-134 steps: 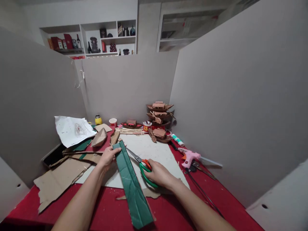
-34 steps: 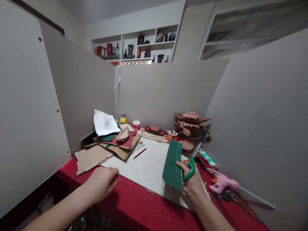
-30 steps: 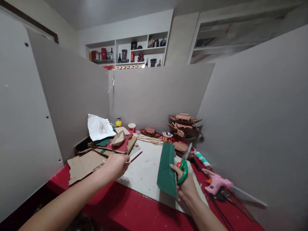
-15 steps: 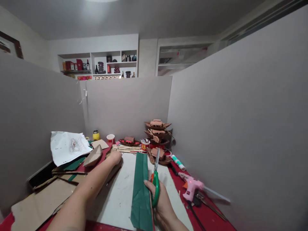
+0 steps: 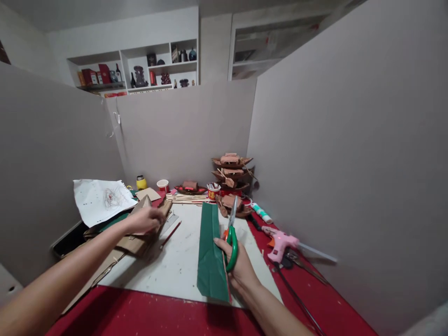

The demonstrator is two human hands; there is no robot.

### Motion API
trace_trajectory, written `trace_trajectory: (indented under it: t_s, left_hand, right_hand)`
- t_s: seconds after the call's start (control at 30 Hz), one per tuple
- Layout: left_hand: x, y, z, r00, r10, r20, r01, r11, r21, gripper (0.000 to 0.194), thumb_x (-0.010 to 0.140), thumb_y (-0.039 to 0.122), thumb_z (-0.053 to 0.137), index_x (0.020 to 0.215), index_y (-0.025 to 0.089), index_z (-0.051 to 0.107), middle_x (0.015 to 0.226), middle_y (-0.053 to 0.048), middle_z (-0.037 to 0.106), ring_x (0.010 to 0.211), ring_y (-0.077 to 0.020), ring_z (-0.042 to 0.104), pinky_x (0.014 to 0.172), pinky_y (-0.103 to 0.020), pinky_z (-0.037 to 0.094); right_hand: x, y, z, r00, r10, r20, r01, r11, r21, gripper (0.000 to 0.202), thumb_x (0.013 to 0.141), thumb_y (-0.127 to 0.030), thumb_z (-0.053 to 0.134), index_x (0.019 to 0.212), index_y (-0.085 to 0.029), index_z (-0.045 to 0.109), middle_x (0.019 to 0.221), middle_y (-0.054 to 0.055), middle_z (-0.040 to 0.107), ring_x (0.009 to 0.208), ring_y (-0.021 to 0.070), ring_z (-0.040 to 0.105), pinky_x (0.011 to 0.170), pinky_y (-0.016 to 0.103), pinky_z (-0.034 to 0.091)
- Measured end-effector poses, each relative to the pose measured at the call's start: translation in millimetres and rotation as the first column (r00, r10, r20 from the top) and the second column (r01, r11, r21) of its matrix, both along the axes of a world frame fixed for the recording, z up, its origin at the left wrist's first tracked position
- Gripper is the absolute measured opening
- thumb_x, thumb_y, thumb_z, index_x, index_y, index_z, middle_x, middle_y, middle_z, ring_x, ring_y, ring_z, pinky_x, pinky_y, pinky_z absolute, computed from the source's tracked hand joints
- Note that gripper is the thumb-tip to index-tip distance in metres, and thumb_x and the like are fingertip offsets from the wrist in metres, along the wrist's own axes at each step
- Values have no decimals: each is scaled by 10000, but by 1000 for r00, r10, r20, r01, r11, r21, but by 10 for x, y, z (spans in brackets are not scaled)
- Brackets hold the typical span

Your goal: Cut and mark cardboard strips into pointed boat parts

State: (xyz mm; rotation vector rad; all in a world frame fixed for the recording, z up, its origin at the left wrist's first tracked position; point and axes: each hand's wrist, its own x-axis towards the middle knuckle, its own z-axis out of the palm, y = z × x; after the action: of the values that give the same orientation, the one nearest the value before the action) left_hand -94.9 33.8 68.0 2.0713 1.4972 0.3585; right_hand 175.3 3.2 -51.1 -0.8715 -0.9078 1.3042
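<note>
My right hand (image 5: 241, 266) is closed around green-handled scissors (image 5: 231, 247), blades pointing away from me. Its thumb also presses on a long, creased strip of dark green card (image 5: 210, 256), held upright beside the scissors. My left hand (image 5: 149, 220), slightly blurred, curls its fingers over a brown piece of cardboard (image 5: 167, 212) at the left side of the white board (image 5: 182, 266). Its fingertips are partly hidden. Just right of this hand lie a dark red pencil (image 5: 171, 234) and a clear ruler (image 5: 172, 221).
Small brown model boats (image 5: 231, 172) are stacked at the back, near a red cup (image 5: 213, 191) and thin wooden sticks (image 5: 187, 199). A pink glue gun (image 5: 282, 243) lies at right with a white-and-green tube (image 5: 262, 213). Paper (image 5: 103, 200) lies at left. Grey panels (image 5: 182, 126) surround the table.
My view has tilted down. My left hand has moved left with the cardboard, uncovering the pencil and ruler. My right hand keeps its hold on the scissors and green card.
</note>
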Motion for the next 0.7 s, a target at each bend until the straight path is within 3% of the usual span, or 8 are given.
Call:
trace_trajectory:
  t_s: [0.1, 0.17, 0.23, 0.3, 0.43, 0.5, 0.6, 0.7]
  left_hand:
    - [-284, -807, 59, 995, -67, 77, 83, 969, -234, 235, 827, 305, 562, 981, 191, 697, 814, -42, 719, 713, -206, 672, 664, -295, 521]
    - [-401, -1284, 63, 981, -6, 195, 104, 864, -493, 324, 839, 380, 570, 1092, 202, 667, 867, -68, 730, 713, -218, 678, 682, -312, 518]
    - [-428, -1613, 32, 969, 104, 224, 4, 899, -438, 379, 820, 429, 613, 1134, 220, 650, 964, -68, 720, 800, -221, 671, 743, -305, 505]
    - [-372, -1763, -39, 943, 173, 284, -63, 931, -358, 401, 813, 464, 620, 1118, 207, 654, 979, -65, 707, 828, -216, 659, 758, -297, 496]
    - [-88, -1648, -279, 837, 255, 483, -126, 951, -283, 464, 797, 504, 624, 1073, 132, 654, 905, -96, 708, 690, -166, 639, 660, -271, 494]
    - [115, -1476, -417, 735, 306, 606, -136, 941, -311, 485, 750, 504, 676, 1043, 118, 657, 885, -112, 708, 636, -152, 635, 569, -240, 474]
    - [443, -1192, -592, 682, 278, 677, -107, 953, -284, 495, 720, 546, 681, 984, 128, 656, 831, -92, 694, 572, -153, 633, 493, -239, 462]
    - [707, -954, -701, 616, 242, 750, -91, 967, -237, 471, 708, 559, 684, 893, 126, 661, 620, -8, 615, 476, -118, 567, 470, -230, 449]
  right_hand:
    - [-20, -46, 29, 1000, 28, -5, -28, 1000, 1, 315, 646, -428, 744, 754, -198, 557, 608, -11, 603, 539, 180, 578, 507, 274, 453]
    - [-38, -96, 57, 999, 54, 1, -54, 998, 12, 301, 664, -417, 735, 749, -203, 540, 623, -16, 597, 554, 176, 573, 525, 272, 451]
    - [-60, -161, 86, 997, 81, 16, -81, 996, 34, 286, 683, -389, 730, 755, -211, 518, 631, -34, 573, 566, 158, 553, 543, 258, 441]
    - [-85, -237, 115, 992, 119, 49, -122, 990, 72, 280, 692, -365, 736, 764, -213, 512, 631, -52, 540, 570, 138, 521, 557, 243, 426]
    - [-140, -375, 162, 967, 200, 159, -226, 960, 165, 293, 682, -353, 767, 743, -201, 524, 623, -59, 504, 570, 123, 460, 561, 236, 400]
    - [-165, -415, 169, 951, 218, 221, -266, 939, 217, 304, 688, -365, 766, 734, -199, 516, 630, -54, 500, 584, 129, 452, 564, 239, 398]
    - [-189, -429, 154, 923, 243, 298, -322, 911, 257, 330, 702, -424, 745, 747, -201, 505, 646, -45, 511, 604, 143, 477, 584, 254, 419]
    - [-187, -391, 128, 918, 243, 314, -324, 915, 241, 376, 684, -483, 741, 749, -199, 503, 659, -31, 542, 599, 153, 509, 594, 269, 443]
